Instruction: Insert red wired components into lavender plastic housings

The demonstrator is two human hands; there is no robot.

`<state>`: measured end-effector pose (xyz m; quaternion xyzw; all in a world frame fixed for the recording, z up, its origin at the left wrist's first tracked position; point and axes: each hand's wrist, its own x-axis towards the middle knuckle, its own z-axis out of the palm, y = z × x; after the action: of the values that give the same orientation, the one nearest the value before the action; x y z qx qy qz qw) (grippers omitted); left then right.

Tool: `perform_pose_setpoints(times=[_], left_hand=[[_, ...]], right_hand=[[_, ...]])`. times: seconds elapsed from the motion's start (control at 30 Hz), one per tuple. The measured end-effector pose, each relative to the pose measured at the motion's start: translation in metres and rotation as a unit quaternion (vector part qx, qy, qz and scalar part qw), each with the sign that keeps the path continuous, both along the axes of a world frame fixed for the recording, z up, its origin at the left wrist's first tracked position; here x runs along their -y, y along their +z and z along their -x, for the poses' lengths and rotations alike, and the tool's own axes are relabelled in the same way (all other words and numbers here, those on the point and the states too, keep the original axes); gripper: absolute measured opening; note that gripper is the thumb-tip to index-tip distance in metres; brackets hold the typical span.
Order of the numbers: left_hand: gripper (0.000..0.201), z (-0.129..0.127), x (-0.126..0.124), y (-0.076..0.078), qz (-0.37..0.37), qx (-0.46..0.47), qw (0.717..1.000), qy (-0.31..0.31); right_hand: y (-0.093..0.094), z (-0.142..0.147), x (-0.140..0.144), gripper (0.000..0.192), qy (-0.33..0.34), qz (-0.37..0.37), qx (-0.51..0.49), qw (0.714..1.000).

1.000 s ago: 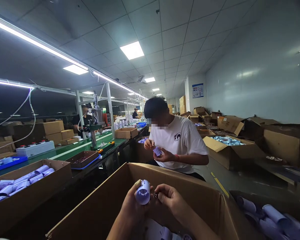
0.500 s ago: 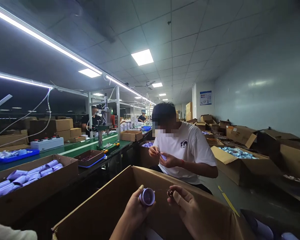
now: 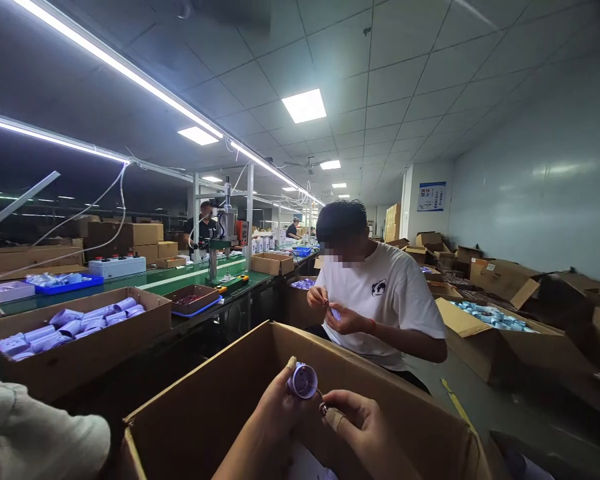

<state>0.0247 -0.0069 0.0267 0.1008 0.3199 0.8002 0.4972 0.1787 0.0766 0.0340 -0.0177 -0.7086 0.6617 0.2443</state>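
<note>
Two hands fitting a small metal part to a lilac plastic tube over an open carton.

The left hand (image 3: 275,410) is curled around a short lilac plastic tube (image 3: 303,381), its open end tilted toward the camera; the right hand (image 3: 353,423), a plaster on one finger, pinches a tiny dark metal part (image 3: 323,408) just beside the tube's mouth, a thin wire seeming to run between them. Judging by this, the part is being brought into the tube, which calls for lining it up with the opening and pressing it home. Both are held above a large cardboard box (image 3: 220,393). Across it a co-worker in a white T-shirt (image 3: 380,303) handles a similar piece. To the left, a box of lilac tubes (image 3: 75,323) sits by the green table (image 3: 180,277). The wall poster (image 3: 431,197) is too small to read.
</note>
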Motion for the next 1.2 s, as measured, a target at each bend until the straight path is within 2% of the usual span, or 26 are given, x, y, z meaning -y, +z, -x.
perform_pose_setpoints(times=[0.17, 0.33, 0.57, 0.7, 0.83, 0.93, 1.07, 1.13, 1.2], left_hand=[[0.024, -0.003, 0.001, 0.003, -0.012, 0.045, 0.999, 0.019], [0.026, -0.005, 0.002, 0.001, -0.015, 0.005, 1.0, 0.015], [0.026, -0.006, 0.001, 0.003, -0.018, 0.013, 0.999, 0.041], [0.032, -0.006, -0.002, 0.002, -0.027, 0.005, 0.999, 0.019], [0.025, -0.004, -0.002, -0.002, -0.051, -0.047, 0.997, 0.043], [0.032, -0.005, -0.001, -0.004, -0.01, -0.106, 0.993, 0.057], [0.041, -0.011, -0.001, -0.004, 0.03, -0.171, 0.984, 0.029], [0.043, -0.016, -0.002, -0.005, 0.032, -0.177, 0.983, 0.024], [0.043, -0.022, -0.003, -0.005, 0.023, -0.175, 0.984, 0.019]], right_hand=[[-0.001, 0.001, -0.001, 0.038, -0.041, -0.077, -0.01, 0.996], [-0.003, 0.001, -0.001, 0.036, -0.064, -0.133, -0.001, 0.989], [-0.009, 0.005, -0.001, 0.031, -0.048, -0.163, 0.01, 0.985], [-0.012, 0.006, 0.001, 0.026, -0.062, -0.161, 0.016, 0.985], [-0.01, 0.007, 0.004, 0.025, -0.063, -0.165, 0.01, 0.984], [-0.009, 0.009, 0.004, 0.03, -0.076, -0.135, -0.006, 0.988], [-0.011, 0.012, 0.0, 0.03, -0.108, -0.106, -0.013, 0.988], [-0.016, 0.015, -0.003, 0.029, -0.138, -0.132, -0.009, 0.982], [-0.022, 0.019, -0.005, 0.024, -0.195, -0.199, -0.019, 0.96]])
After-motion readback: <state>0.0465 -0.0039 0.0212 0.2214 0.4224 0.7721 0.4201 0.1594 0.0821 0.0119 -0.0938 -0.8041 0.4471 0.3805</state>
